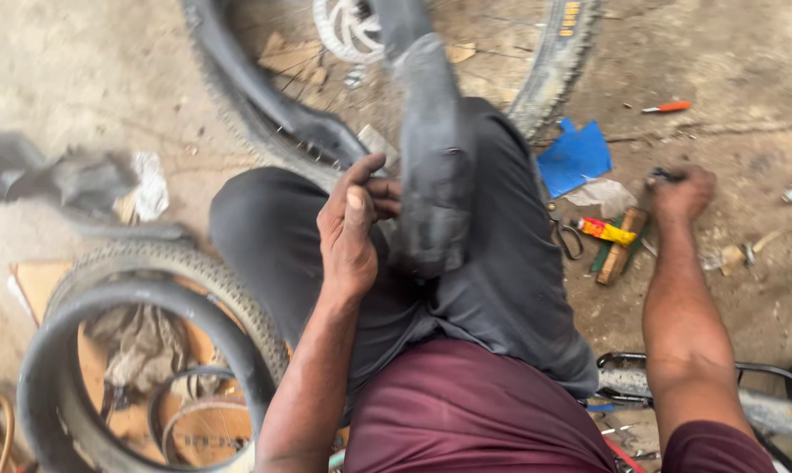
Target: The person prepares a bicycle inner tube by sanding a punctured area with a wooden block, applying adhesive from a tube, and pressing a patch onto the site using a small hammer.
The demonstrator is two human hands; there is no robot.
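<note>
Your left hand (354,229) pinches a blurred black inner tube (431,166) draped over your knee, its upper end cut off by the frame; your right hand (682,193) closes on a small dark tool (663,174), mostly hidden, beside a yellow tube (608,231) and scissors (568,236)

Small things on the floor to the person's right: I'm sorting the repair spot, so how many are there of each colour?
Blue: 1, the blue sheet
Orange: 1, the orange-handled tool
Yellow and red: 1, the tube
Brown: 1, the wooden block
Dark metal: 1, the scissors
Total: 5

The right hand grips a small dark item; the left hand holds the inner tube.
</note>
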